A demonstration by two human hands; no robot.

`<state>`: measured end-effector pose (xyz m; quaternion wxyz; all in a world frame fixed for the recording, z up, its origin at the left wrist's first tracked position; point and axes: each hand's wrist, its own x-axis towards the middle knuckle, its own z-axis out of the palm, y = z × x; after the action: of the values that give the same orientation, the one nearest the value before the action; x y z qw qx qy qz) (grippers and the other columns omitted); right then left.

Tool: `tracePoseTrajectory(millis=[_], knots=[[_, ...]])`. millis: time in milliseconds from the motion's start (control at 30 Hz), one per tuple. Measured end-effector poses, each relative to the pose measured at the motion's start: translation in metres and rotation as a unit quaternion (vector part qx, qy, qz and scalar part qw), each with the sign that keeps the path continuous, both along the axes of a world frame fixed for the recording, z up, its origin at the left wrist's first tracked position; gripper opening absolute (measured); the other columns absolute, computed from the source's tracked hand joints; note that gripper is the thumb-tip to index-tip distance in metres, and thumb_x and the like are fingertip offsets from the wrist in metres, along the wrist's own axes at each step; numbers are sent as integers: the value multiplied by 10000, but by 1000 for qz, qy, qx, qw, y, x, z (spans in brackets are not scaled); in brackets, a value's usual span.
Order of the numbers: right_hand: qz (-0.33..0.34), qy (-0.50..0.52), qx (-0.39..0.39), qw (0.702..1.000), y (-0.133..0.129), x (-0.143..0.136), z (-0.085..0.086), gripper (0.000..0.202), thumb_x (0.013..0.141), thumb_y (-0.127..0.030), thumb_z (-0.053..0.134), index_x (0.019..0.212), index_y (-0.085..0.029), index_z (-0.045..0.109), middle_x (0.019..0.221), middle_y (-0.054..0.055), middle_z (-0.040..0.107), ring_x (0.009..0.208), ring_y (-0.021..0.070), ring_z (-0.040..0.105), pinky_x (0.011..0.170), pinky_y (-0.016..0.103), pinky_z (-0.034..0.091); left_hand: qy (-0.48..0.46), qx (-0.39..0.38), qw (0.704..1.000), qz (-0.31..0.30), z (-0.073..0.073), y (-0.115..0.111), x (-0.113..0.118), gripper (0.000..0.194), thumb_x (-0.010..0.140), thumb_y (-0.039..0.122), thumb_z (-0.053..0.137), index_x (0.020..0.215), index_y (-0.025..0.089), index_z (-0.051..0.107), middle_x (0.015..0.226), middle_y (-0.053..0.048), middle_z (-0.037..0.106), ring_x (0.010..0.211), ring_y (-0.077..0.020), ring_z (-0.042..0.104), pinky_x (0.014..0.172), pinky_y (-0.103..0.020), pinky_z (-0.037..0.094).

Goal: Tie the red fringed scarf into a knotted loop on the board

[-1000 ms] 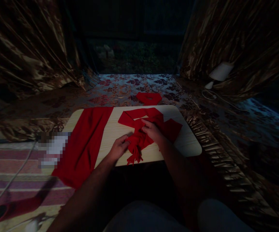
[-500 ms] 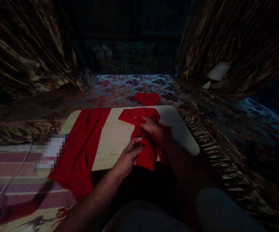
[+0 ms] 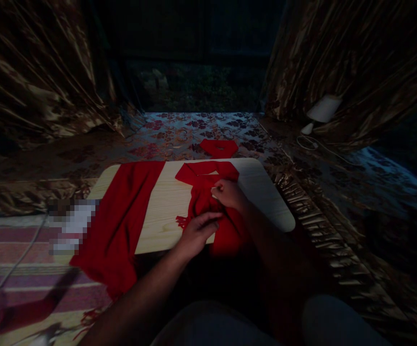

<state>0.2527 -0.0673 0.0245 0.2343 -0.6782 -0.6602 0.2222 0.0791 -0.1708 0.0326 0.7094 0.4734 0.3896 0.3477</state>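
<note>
A red scarf (image 3: 230, 240) lies bunched and looped on the right half of a small light wood-grain table (image 3: 165, 206). Its flat loop forms a collar shape at the far side, and a bit of fringe sticks out to the left. My right hand (image 3: 228, 193) is closed, pinching the fabric just below the loop. Lower down, my left hand (image 3: 199, 233) rests against the scarf with its index finger stretched out and thumb apart. Another length of red cloth (image 3: 129, 206) runs across the table's left side and hangs over the near edge; whether it joins the scarf I cannot tell.
Beyond the table, a red looped piece (image 3: 219, 147) lies on a floral-patterned cover (image 3: 179, 127). A white lamp (image 3: 324, 108) with a cord stands at the right. Striped fabric (image 3: 9, 245) and a red tube-like object (image 3: 20, 315) are at the left. Dark curtains (image 3: 38, 62) frame the window.
My right hand has moved slightly down and closed on the fabric. The scarf below the loop has spread leftward, exposing fringe. My left hand's index finger has straightened over the scarf.
</note>
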Motion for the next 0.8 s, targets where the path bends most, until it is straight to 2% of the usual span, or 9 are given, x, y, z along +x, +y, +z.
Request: tracePoseTrajectory(millis=[67, 167, 233, 267, 333, 400, 567, 667, 800], knots=[[-2, 10, 11, 1000, -10, 3, 0, 301, 904, -353, 626, 1123, -168, 716, 1005, 81, 764, 904, 191, 704, 824, 276, 504, 109, 131, 985, 39, -10, 6, -4, 274, 836, 318, 660, 1070, 201, 742, 1064, -65, 727, 1016, -221, 653, 966, -370, 491], [21, 53, 24, 998, -23, 3, -2, 343, 910, -309, 613, 1222, -174, 661, 961, 54, 762, 869, 165, 700, 794, 258, 496, 255, 323, 893, 179, -24, 23, -14, 219, 829, 271, 631, 1020, 195, 706, 1155, -102, 695, 1158, -267, 614, 1080, -421, 442], [50, 58, 21, 997, -32, 0, -2, 324, 911, -304, 609, 1204, -174, 658, 987, 58, 758, 894, 164, 697, 810, 261, 495, 339, 370, 836, 220, -32, 37, -23, 387, 802, 269, 660, 1174, 164, 646, 1281, -155, 637, 1266, -308, 560, 1127, -455, 408], [67, 47, 16, 997, -38, -3, -1, 314, 905, -329, 623, 1176, -176, 664, 1018, 66, 753, 921, 171, 694, 824, 269, 496, 373, 355, 830, 215, -35, 44, -27, 507, 793, 296, 686, 1266, 138, 595, 1310, -186, 619, 1270, -328, 563, 1107, -468, 428], [104, 4, 11, 994, -50, -9, 2, 385, 863, -402, 682, 1177, -180, 659, 1124, 96, 729, 1022, 205, 677, 876, 299, 495, 415, 283, 847, 175, -40, 56, -33, 718, 798, 367, 714, 1419, 100, 470, 1286, -221, 638, 1192, -346, 629, 1014, -472, 495], [135, -46, 13, 990, -60, -15, 2, 544, 798, -433, 749, 1258, -172, 621, 1257, 140, 675, 1152, 252, 628, 947, 339, 482, 420, 217, 870, 140, -43, 65, -36, 776, 818, 401, 706, 1475, 106, 416, 1194, -204, 702, 1073, -334, 695, 925, -449, 532], [148, -104, 14, 983, -70, -27, -10, 542, 778, -145, 692, 1309, -132, 581, 1341, 191, 615, 1258, 271, 562, 1034, 367, 446, 356, 181, 908, 126, -47, 77, -36, 472, 807, 293, 678, 1261, 169, 644, 1042, -121, 779, 1002, -288, 730, 890, -372, 536], [150, -40, 13, 988, -69, -28, -16, 570, 748, 0, 591, 1299, -146, 603, 1314, 157, 647, 1217, 237, 595, 1039, 341, 445, 287, 151, 935, 145, -46, 80, -35, 329, 762, 241, 664, 1079, 177, 726, 975, -93, 791, 930, -278, 739, 862, -364, 551], [136, 178, -32, 974, -68, -27, -19, 619, 684, -7, 598, 1271, -200, 632, 1293, 85, 675, 1155, 215, 633, 1023, 341, 465, 65, 38, 991, 108, -41, 80, -37, 342, 730, 352, 732, 1005, 149, 741, 872, -87, 791, 827, -263, 743, 811, -355, 580]])
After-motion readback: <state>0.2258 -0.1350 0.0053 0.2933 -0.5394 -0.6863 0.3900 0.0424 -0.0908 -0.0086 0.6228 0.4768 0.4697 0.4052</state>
